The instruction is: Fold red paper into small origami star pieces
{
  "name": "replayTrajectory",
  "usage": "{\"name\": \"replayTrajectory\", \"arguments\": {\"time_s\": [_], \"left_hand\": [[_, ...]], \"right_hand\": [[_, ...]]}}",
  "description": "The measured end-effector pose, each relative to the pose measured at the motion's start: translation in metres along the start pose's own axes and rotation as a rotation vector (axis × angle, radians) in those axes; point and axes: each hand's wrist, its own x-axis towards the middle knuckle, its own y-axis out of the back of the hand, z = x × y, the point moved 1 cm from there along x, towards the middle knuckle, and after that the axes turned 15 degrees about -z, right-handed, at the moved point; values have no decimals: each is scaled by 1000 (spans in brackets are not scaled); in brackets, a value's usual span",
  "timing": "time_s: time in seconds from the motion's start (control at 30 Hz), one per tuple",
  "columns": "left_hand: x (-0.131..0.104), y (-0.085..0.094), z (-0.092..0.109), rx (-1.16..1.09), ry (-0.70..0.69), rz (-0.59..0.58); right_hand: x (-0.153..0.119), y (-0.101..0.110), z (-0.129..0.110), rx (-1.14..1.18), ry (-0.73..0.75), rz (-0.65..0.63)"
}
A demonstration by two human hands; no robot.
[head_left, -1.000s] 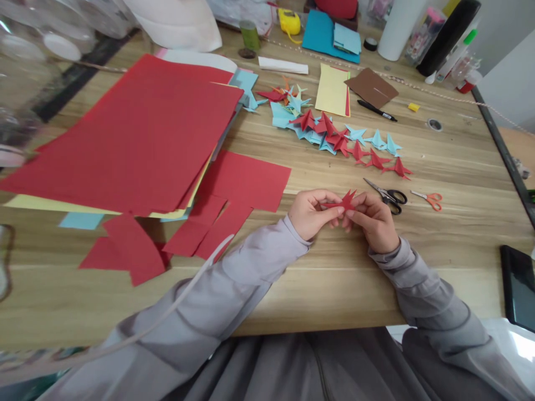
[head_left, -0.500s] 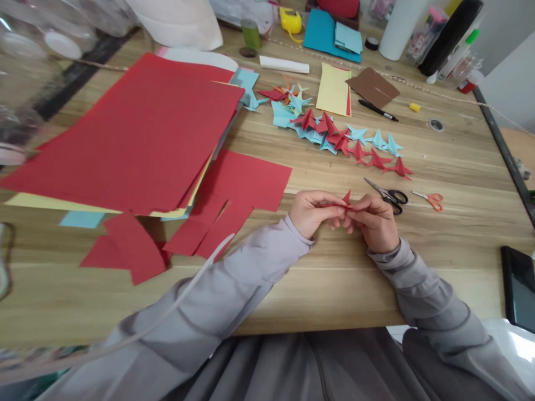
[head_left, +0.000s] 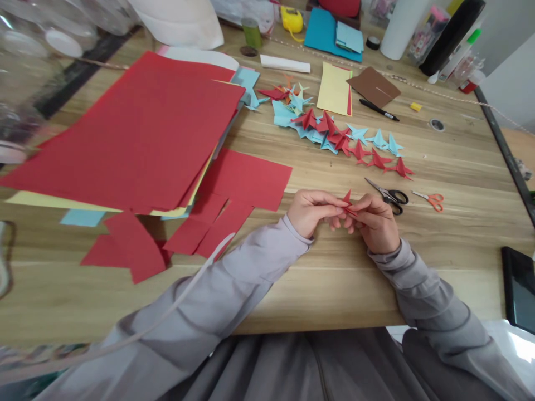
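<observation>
A small folded red paper crane is pinched between my two hands above the wooden table, one pointed tip sticking up. My left hand closes on its left side with thumb and fingers. On the other side, my right hand grips it the same way; much of the paper is hidden by the fingers. Black-handled scissors lie just beyond my right hand, and small orange-handled scissors rest farther right. Beyond my hands stretches a row of finished red cranes beside light blue cranes.
Large red sheets are stacked at left, with cut red pieces next to them. Farther back lie yellow paper, a brown sheet and a black pen. A phone sits at the right edge.
The red paper between my fingers has tilted slightly, and a lower point now shows near my right thumb. Both hands stay in nearly the same place.
</observation>
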Motion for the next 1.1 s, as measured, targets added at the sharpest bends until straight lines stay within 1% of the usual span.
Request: {"name": "replayTrajectory", "arguments": {"time_s": [0.2, 0.37, 0.47, 0.6, 0.73, 0.87, 1.1], "left_hand": [[0, 0, -2, 26, -18, 20], [1, 1, -2, 27, -4, 59], [1, 2, -2, 45, 1, 64], [1, 1, -1, 37, -13, 48], [0, -1, 0, 54, -15, 92], [0, -2, 1, 55, -36, 97], [1, 1, 1, 11, 16, 90]], "right_hand": [[1, 0, -2, 9, -40, 45], [1, 1, -2, -24, -21, -12], [0, 2, 0, -46, -20, -19], [0, 3, 0, -38, -38, 12], [2, 2, -2, -11, -50, 47], [3, 1, -2, 38, -50, 82], [3, 2, -2, 54, -58, 99]]}}
